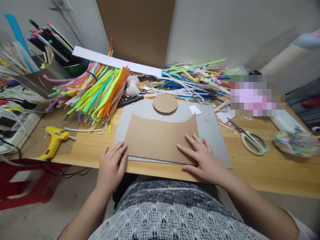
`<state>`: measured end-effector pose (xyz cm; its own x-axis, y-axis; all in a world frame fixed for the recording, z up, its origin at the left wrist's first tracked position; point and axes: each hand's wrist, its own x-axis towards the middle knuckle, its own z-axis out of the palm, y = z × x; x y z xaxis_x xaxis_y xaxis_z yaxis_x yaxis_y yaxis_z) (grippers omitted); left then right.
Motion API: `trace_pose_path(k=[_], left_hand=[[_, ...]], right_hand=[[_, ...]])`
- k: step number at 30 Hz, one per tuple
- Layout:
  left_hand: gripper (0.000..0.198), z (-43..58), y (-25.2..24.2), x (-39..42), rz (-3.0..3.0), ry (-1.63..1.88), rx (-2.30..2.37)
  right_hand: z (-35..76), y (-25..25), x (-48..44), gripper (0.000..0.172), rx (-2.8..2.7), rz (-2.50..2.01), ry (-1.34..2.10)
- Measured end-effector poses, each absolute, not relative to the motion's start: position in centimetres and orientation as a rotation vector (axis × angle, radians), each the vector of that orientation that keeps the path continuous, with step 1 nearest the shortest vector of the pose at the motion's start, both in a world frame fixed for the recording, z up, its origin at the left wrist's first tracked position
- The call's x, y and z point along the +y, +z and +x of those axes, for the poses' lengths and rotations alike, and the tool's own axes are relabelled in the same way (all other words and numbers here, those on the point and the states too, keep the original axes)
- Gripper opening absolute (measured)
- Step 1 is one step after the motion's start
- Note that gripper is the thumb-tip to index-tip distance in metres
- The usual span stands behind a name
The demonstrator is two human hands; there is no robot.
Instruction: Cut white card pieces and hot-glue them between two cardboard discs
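A brown cardboard sheet (pixel 157 138) with a curved top edge lies flat on a grey mat (pixel 217 143). My right hand (pixel 200 158) rests with spread fingers on the sheet's lower right part. At the sheet's lower left edge is my left hand (pixel 112 163), its fingers side by side and the thumb apart, with nothing held in it. Just above the sheet, a round cardboard disc (pixel 165 103) sits on the mat. A small white paper piece (pixel 195 110) lies to the right of the disc.
Pipe cleaners (pixel 100 95) are heaped at the back left, more (pixel 190 80) at the back. A yellow glue gun (pixel 55 140) lies left, scissors (pixel 252 140) right. Pens (pixel 131 101) and a white spool (pixel 132 86) are behind the mat. A red stool (pixel 32 190) stands below left.
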<state>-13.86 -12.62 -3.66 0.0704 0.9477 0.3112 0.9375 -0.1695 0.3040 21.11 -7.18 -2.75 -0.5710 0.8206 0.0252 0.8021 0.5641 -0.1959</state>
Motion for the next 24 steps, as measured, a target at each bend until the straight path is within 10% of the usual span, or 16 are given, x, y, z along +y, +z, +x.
trace_pose_path(k=[14, 24], left_hand=[[0.049, -14.2, -5.9, -14.9, 2.188, 0.875, 2.33], [0.043, -10.7, -5.6, -15.3, 2.765, 0.773, 1.503]], right_hand=[[17.0, -3.2, -6.2, 0.052, -2.791, -1.258, 0.241], [16.9, -3.8, -6.2, 0.052, -2.774, -1.236, 0.25]])
